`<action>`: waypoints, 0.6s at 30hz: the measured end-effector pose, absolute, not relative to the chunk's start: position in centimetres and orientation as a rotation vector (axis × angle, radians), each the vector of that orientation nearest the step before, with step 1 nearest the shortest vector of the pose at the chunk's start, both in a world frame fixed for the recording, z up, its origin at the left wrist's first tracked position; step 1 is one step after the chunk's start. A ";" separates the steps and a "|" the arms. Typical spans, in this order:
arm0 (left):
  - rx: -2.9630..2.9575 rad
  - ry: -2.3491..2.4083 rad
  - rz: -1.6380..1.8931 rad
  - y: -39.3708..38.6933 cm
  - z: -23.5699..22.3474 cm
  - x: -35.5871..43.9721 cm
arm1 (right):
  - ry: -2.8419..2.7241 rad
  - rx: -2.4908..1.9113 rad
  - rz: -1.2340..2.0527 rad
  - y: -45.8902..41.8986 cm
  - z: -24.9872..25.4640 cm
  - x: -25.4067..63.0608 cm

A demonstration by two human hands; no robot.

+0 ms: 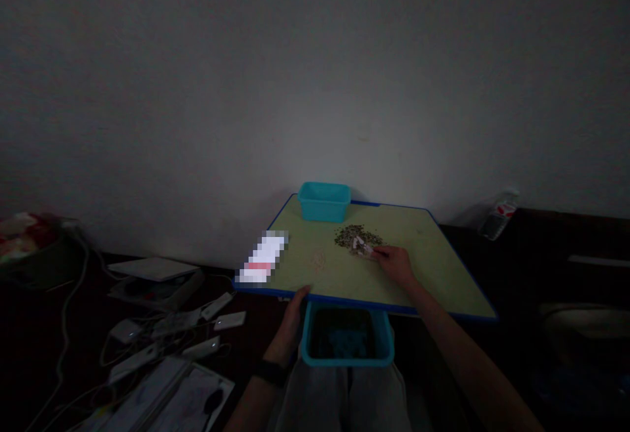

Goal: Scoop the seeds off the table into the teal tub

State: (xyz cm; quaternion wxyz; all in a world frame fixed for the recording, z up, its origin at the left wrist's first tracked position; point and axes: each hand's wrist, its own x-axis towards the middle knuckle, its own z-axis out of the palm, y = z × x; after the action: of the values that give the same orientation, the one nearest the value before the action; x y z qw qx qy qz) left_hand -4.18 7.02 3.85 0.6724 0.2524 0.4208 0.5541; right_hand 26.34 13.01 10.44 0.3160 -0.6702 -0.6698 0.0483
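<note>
My right hand (394, 262) reaches over the folding table (433, 271), its fingers pinched on a small, pale, crumpled clear plastic piece (363, 247). That piece touches the near side of a pile of small dark and light bits (352, 233), possibly seeds. At the table's blue front edge is my left hand (296, 307), its thumb upon the edge; the other fingers are hidden. Right beside it, a turquoise bin (348, 361) with dark contents rests on my lap, partly under the table. A faint scatter of pale bits (319, 259) lies left of the pile.
Another turquoise bin (325, 209) stands at the table's back left. A phone-like bright screen (263, 258), blurred out, lies on the left edge. Cables and white power adapters (230, 320) clutter the left side. A plastic bottle (499, 215) leans against the wall at right.
</note>
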 end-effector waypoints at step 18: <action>0.549 1.006 1.233 7.4 3.9 -3.5 | -1.392 -1.661 0.220 14.2 10.1 28.6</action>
State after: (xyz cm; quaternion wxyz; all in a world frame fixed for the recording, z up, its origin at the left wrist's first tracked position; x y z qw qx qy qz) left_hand -3.48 7.40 3.87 0.6662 0.2430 0.4457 0.5462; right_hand 28.60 14.22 10.14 0.4630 -0.6758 -0.5665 0.0896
